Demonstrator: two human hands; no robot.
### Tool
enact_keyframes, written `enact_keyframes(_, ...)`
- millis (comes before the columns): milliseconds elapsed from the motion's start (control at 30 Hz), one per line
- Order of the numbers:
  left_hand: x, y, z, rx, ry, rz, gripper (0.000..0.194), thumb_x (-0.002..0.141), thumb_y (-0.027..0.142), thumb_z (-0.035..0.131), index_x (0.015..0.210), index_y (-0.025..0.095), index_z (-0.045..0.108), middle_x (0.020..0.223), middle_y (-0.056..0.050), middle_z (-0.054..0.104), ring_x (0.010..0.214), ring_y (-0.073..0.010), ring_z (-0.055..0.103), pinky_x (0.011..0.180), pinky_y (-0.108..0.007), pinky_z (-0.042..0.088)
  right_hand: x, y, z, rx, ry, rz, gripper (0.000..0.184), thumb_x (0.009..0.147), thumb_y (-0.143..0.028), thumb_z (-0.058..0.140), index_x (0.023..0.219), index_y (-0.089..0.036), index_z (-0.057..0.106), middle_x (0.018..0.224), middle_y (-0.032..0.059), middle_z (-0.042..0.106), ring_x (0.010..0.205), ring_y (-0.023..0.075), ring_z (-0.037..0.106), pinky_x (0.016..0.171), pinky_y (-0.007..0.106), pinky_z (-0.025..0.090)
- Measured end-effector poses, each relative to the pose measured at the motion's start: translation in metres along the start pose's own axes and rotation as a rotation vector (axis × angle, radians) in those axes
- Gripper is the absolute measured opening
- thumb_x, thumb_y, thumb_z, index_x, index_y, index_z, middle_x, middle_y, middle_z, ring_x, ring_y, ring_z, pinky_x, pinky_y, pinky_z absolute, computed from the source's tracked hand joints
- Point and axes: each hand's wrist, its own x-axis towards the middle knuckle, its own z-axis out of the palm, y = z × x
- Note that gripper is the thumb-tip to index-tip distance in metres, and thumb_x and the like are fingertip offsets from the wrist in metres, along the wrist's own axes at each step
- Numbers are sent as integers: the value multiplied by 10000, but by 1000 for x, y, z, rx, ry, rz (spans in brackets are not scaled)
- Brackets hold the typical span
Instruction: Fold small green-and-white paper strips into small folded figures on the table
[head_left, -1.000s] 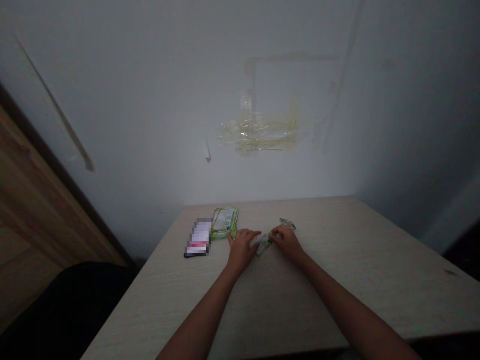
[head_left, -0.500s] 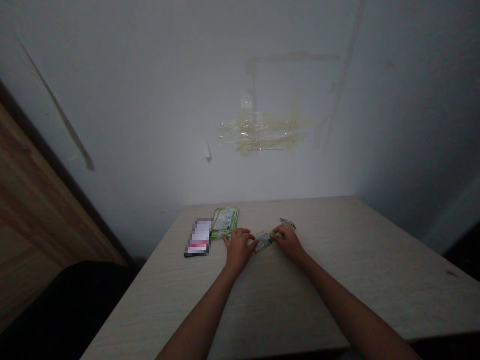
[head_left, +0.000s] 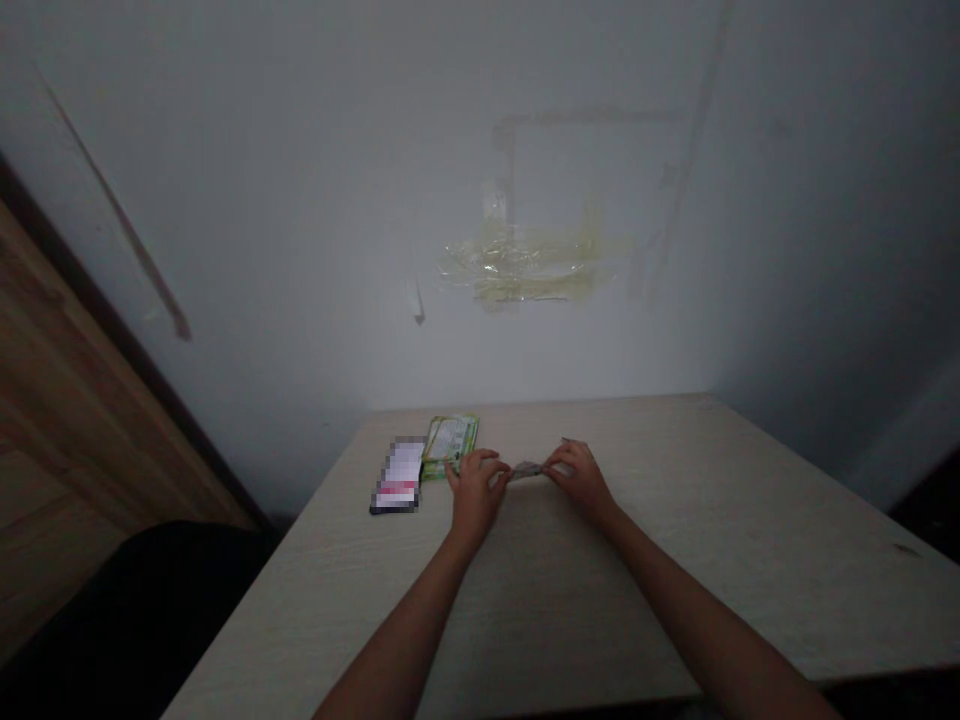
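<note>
Together, left hand (head_left: 474,492) and right hand (head_left: 584,484) pinch a packet (head_left: 527,469).
Both sets of fingers (head_left: 496,467) are closed on its opposite ends, over the table (head_left: 697,510); green packs (head_left: 452,437) lie just beyond the left fingers, with a phone (head_left: 400,474) beside them, farther left.

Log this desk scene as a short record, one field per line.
left hand: pinches one end of a small wrapper
right hand: pinches the other end
packets: green and white, partly hidden by the left hand
phone: flat on the table, left of the packets, screen pixelated
tape: clear, stuck to the wall
</note>
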Motion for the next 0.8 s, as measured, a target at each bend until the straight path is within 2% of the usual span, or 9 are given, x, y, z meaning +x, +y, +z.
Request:
enact_keyframes(300,0,-5,0,41,-79,-25,109,836,387,632,844,352,734,1160,6,627,1203,-250,468,1086,-702,43,0,10,-6,-126,-110,-139,46,796,-265,713,809,-265,757,908,48,640,990,231,541,1025,461,375)
enact_keyframes(533,0,-9,2,112,-134,-58,96,821,358,652,840,369,746,1157,6,642,1218,-270,440,1069,-722,43,-3,17,-5,-152,-252,-100,76,789,-260,724,847,-269,771,989,67,652,1000,234,541,946,443,413)
enact_keyframes(800,0,-8,3,184,-172,-85,144,832,387,617,890,368,748,1181,-10,639,1236,-286,419,1074,-712,61,-5,18,-3,-81,-316,-118,119,834,-268,663,904,-244,757,995,73,649,991,209,566,927,416,425)
